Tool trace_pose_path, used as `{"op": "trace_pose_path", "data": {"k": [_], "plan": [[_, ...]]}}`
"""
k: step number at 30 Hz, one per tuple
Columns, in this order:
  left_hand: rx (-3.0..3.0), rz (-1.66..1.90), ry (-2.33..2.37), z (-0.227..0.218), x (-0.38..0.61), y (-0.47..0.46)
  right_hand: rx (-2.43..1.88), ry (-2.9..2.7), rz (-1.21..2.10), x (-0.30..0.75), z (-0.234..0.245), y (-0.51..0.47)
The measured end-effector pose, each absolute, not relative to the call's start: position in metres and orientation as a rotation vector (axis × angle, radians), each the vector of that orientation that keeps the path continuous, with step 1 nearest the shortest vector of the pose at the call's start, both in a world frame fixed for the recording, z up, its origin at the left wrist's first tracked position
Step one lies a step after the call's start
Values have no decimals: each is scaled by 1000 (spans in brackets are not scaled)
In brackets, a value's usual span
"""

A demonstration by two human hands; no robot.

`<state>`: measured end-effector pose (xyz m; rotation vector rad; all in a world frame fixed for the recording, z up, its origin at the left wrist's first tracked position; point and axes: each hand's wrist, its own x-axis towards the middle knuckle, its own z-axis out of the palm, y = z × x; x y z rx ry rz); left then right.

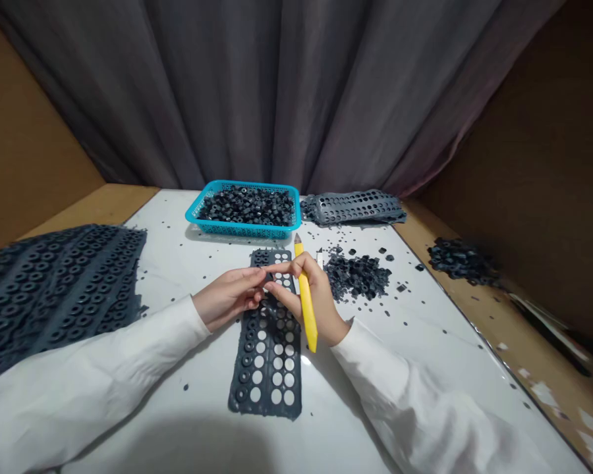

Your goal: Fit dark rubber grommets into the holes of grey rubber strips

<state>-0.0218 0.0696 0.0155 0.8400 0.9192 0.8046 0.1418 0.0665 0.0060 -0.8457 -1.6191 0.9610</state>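
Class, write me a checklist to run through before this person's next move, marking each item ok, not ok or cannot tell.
1. Yellow tool held in the right hand: ok.
2. Its tip pointing away from the left hand: ok, it points toward the far side.
3. Dark perforated sheet on the table beneath the hands: ok.
4. A piece between the fingertips: cannot tell, the fingers hide it.
5. White tabletop free of loose bits: not ok, dark pieces lie about.
6. Blue basket upright: ok.
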Motion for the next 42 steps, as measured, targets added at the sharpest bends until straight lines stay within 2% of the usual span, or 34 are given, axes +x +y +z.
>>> {"op": "trace_pose_path", "data": {"k": [3,5,9,12,14,17,22,27,31,34,38,40,42], "plan": [[1196,866,1103,19,-25,52,-815,-1583,1005,140,6,66],[1680,880,1176,16,-30,29,-781,-1576,1014,141,8,67],[2680,583,700,-10,-35,-20,-830,-1817,912,166,25,87],[2903,600,701,-33,-36,-38,-1193,-2191,517,212,40,113],[2936,676,714,-41,-36,-40,-1552,-2205,176,248,46,130],[2821,671,705,-35,-38,-36,-1849,-2197,61,294,45,148],[2568,501,653,-9,-38,-36,-2020,-2141,201,334,33,156],[2438,430,745,0,-35,-40,-2077,-2060,370,351,34,154],[2359,576,993,5,-43,-15,-1771,-1842,356,329,52,146],[2343,611,1292,6,-54,22,-1325,-1669,736,278,55,134],[2317,608,1539,-1,-59,66,-1126,-1473,1244,194,25,115],[2332,639,1547,-4,-54,80,-1111,-1372,1377,163,-1,107],[2359,636,1516,-7,-47,90,-1120,-1242,1345,144,-24,99]]}}
